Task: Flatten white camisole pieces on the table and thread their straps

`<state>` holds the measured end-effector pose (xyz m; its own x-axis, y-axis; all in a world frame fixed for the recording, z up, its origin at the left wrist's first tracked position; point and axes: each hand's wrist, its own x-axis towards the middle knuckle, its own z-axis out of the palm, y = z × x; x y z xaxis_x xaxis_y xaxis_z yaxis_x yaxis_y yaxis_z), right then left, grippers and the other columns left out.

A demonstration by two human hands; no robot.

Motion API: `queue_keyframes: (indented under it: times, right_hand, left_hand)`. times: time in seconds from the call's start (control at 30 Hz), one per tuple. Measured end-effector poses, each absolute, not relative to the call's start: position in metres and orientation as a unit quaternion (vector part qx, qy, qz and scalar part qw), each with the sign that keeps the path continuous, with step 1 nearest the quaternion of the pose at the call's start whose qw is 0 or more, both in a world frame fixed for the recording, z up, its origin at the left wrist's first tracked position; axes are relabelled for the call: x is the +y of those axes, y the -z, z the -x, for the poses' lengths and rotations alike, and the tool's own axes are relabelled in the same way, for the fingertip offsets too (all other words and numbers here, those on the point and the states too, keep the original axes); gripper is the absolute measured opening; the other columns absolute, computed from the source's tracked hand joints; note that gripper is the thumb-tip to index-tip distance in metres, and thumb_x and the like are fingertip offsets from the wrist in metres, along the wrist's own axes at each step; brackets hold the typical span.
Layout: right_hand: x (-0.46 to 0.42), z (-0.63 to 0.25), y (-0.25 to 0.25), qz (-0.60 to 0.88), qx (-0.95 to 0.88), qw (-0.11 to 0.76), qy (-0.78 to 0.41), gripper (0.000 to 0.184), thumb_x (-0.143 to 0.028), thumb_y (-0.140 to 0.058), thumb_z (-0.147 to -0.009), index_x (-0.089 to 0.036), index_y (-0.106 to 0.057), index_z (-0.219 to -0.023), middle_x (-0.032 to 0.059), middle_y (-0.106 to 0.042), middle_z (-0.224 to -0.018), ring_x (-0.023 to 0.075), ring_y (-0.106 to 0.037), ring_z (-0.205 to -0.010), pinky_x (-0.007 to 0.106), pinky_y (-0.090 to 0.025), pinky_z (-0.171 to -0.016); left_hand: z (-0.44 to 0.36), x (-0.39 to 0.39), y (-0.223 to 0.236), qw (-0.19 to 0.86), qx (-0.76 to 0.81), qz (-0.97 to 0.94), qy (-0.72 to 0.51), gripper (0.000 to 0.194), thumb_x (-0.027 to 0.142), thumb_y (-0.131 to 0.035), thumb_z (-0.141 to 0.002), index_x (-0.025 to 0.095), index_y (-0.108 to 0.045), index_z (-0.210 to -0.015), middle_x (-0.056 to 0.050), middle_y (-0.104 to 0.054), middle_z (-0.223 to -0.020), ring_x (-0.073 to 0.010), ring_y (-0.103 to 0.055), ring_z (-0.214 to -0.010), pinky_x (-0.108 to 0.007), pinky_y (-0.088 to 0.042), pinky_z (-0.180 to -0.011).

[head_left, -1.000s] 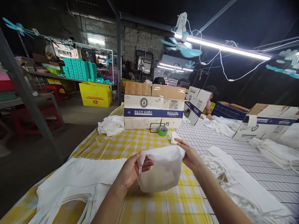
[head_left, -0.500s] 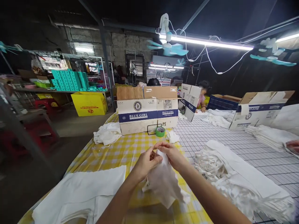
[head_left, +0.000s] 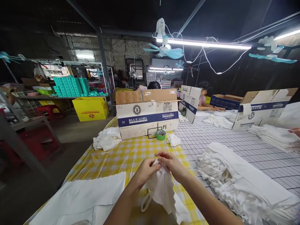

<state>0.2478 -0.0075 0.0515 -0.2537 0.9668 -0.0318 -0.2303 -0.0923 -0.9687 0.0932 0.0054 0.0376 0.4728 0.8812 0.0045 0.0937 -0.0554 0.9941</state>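
A white fabric piece (head_left: 162, 189) with a wavy edge hangs over the yellow checked tablecloth (head_left: 138, 150). Its upper end is pinched between the fingers of my left hand (head_left: 145, 171) and my right hand (head_left: 172, 165), which almost meet. A thin white loop dangles from the fabric's left side. Flat white fabric sheets (head_left: 93, 189) lie to the left of my left forearm. On my right is a long stack of white fabric (head_left: 246, 168) with many thin straps bunched along its near side.
A BLUE GIRL carton (head_left: 145, 118) stands ahead, with green tape (head_left: 161, 134) and a small white cloth (head_left: 173, 140) before it. White cloth (head_left: 107, 139) is heaped at its left. Another carton (head_left: 260, 109) stands at right. A co-worker's arm (head_left: 211, 108) rests on the far table.
The view has tilted slightly. Both hands keep their pinch on the white fabric piece, which has turned so that its loop shows on the left. The co-worker's arm now lies stretched along the table.
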Motion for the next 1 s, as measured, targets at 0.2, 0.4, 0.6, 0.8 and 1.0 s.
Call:
queue_keyframes:
  times: [0.2,0.4,0.6,0.8,1.0]
  right_hand:
    - [-0.011,-0.276,-0.04,0.354,-0.543,0.364,-0.669,0.031,-0.032,-0.071,-0.067,-0.017,-0.062,-0.093,-0.0012,-0.058,-0.075,0.0116,-0.05,-0.067,0.023,-0.033,-0.06]
    - [-0.011,-0.309,-0.043,0.33,-0.551,0.346,-0.684,0.025,-0.032,-0.074,-0.066,-0.012,-0.06,-0.073,-0.0023,-0.053,-0.064,0.0077,-0.043,-0.059,0.021,-0.029,-0.055]
    - [-0.014,-0.34,-0.068,0.306,-0.558,0.337,-0.694,0.028,-0.03,-0.073,-0.067,-0.014,-0.057,-0.083,-0.0018,-0.054,-0.068,0.006,-0.045,-0.056,0.018,-0.029,-0.049]
    - [-0.02,-0.383,-0.079,0.316,-0.625,0.317,-0.64,0.025,-0.029,-0.072,-0.068,-0.012,-0.061,-0.082,0.0023,-0.058,-0.072,0.0097,-0.051,-0.062,0.02,-0.034,-0.053]
    - [-0.02,-0.39,-0.079,0.229,-0.646,0.447,-0.575,0.028,-0.042,-0.074,-0.063,-0.019,-0.059,-0.057,-0.0007,-0.048,-0.056,0.0139,-0.045,-0.062,0.029,-0.037,-0.062]
  left_hand:
    - [-0.073,0.015,-0.051,0.616,0.353,-0.543,-0.449,0.021,0.033,-0.063,-0.07,0.013,-0.061,-0.073,0.001,-0.055,-0.062,-0.0088,-0.045,-0.053,-0.02,-0.031,-0.051]
    - [-0.045,0.003,-0.078,0.67,0.219,-0.538,-0.463,0.011,0.021,-0.062,-0.065,0.013,-0.056,-0.058,-0.002,-0.057,-0.063,-0.0128,-0.051,-0.064,-0.022,-0.037,-0.06]
    - [-0.036,-0.009,-0.103,0.679,0.183,-0.509,-0.497,0.023,0.018,-0.058,-0.067,0.016,-0.04,-0.053,-0.001,-0.052,-0.067,-0.0155,-0.053,-0.067,-0.026,-0.038,-0.059]
    - [-0.007,-0.023,-0.098,0.662,0.128,-0.457,-0.581,0.034,0.017,-0.061,-0.061,0.017,-0.028,-0.054,0.004,-0.033,-0.058,-0.0123,-0.043,-0.062,-0.025,-0.036,-0.057]
    - [0.008,-0.02,-0.088,0.639,0.215,-0.58,-0.456,0.022,0.024,-0.067,-0.062,0.019,-0.047,-0.072,0.003,-0.047,-0.063,-0.0115,-0.044,-0.058,-0.022,-0.034,-0.052]
